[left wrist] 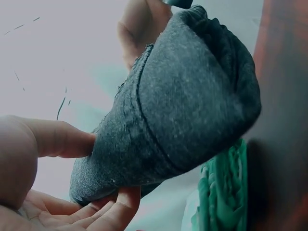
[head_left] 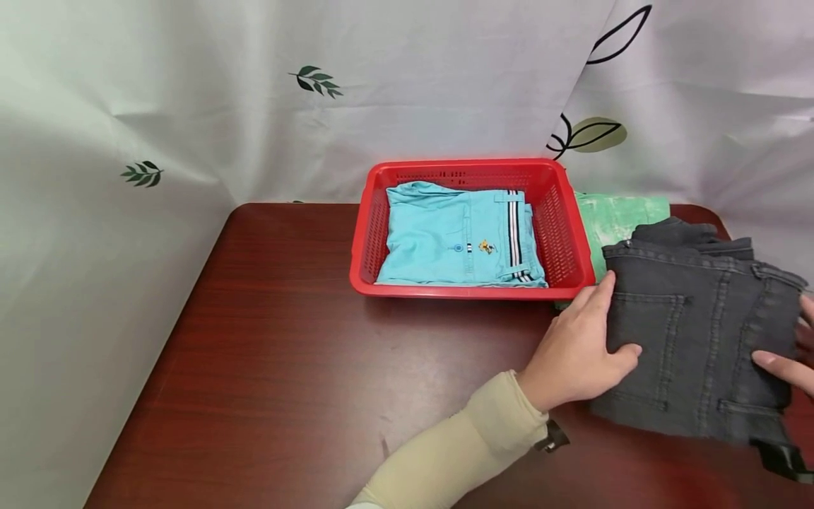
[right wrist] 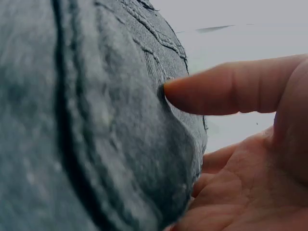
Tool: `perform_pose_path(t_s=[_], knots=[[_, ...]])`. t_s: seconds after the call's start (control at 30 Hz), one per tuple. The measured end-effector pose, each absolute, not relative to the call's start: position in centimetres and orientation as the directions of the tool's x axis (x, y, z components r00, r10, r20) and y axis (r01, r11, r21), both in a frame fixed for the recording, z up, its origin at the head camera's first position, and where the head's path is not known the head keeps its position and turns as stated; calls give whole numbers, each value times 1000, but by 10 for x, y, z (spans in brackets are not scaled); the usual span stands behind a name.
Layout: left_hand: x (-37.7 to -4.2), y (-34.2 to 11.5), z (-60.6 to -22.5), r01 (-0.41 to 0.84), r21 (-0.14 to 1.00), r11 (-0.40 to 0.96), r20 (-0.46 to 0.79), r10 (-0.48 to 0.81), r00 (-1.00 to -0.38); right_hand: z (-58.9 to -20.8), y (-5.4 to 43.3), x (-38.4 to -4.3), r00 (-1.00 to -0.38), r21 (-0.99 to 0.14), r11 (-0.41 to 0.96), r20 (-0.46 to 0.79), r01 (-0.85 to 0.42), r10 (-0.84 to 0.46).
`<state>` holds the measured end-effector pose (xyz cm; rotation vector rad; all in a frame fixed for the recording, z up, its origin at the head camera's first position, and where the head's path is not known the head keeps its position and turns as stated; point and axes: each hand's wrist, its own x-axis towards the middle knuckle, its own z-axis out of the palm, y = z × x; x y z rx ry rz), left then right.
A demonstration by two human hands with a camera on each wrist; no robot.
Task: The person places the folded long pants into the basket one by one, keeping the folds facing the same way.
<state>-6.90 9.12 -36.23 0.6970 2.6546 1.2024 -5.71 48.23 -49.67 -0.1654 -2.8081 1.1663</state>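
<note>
A folded pair of dark grey jeans (head_left: 693,339) is held up at the right of the head view, between both hands. My left hand (head_left: 581,343) grips its left side, thumb on the front and fingers behind. At the opposite side my right hand (head_left: 791,360) pinches the jeans, partly cut off by the frame edge. In the left wrist view the folded edge of the jeans (left wrist: 159,106) shows, thumb on one face and fingers under the other. The right wrist view has the thumb (right wrist: 221,91) pressing into the denim, fingers behind it.
A red plastic basket (head_left: 359,247) stands at the back of the brown table (head_left: 286,367), with folded light blue trousers (head_left: 439,233) inside. Right of it lies a green folded cloth (head_left: 620,215), partly hidden by the jeans. A white patterned curtain (head_left: 445,85) hangs behind the table.
</note>
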Motion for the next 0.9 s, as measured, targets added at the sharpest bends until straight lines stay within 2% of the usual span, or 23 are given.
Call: perform_pose_path(t_s=[0.07, 0.13, 0.3, 0.47, 0.7, 0.9], knots=[[-70, 88, -361, 348, 752, 560, 70, 458, -886, -503, 486, -59, -991, -689, 720, 25, 80, 134], [-71, 85, -359, 345, 762, 547, 81, 448, -890, -493, 477, -61, -993, -696, 714, 20, 68, 115], [-75, 79, -356, 338, 783, 522, 108, 422, -900, -442, 420, -55, -994, -748, 663, 53, 27, 99], [-78, 71, -353, 330, 817, 473, 134, 401, -906, -397, 367, -47, -990, -810, 582, 128, -69, 62], [-83, 63, -349, 312, 848, 429, 144, 380, -914, -385, 348, -52, -981, -830, 535, 195, -160, 9], [-85, 58, -346, 294, 868, 401, 150, 353, -924, -384, 342, -61, -968, -899, 362, 246, -248, -53]])
